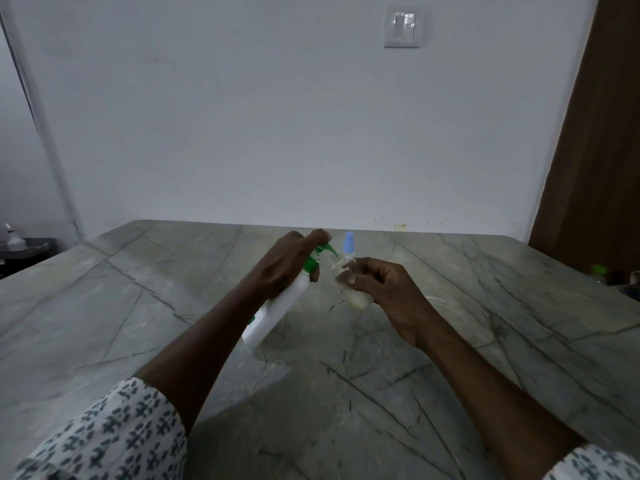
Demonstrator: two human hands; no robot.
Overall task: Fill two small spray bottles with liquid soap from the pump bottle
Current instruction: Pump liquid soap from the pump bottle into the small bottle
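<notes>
The left hand (pixel 280 268) grips the pump bottle (pixel 277 313) round its neck, fingers over the green pump head. The bottle leans steeply, its base low over the table (pixel 138 306); whether it touches cannot be told. The right hand (pixel 384 289) pinches the open spray bottle (pixel 346 278) between thumb and curled fingers, tilted and clear of the table. Its mouth meets the nozzle (pixel 329 251), and pale soap sits at its bottom.

To pump well, the person should probably keep the nozzle tip inside the narrow mouth, press slowly and fully, and hold the small bottle steady so thick soap does not smear the threads. A blue sprayer (pixel 348 242) shows just behind; what it sits on is hidden.
</notes>
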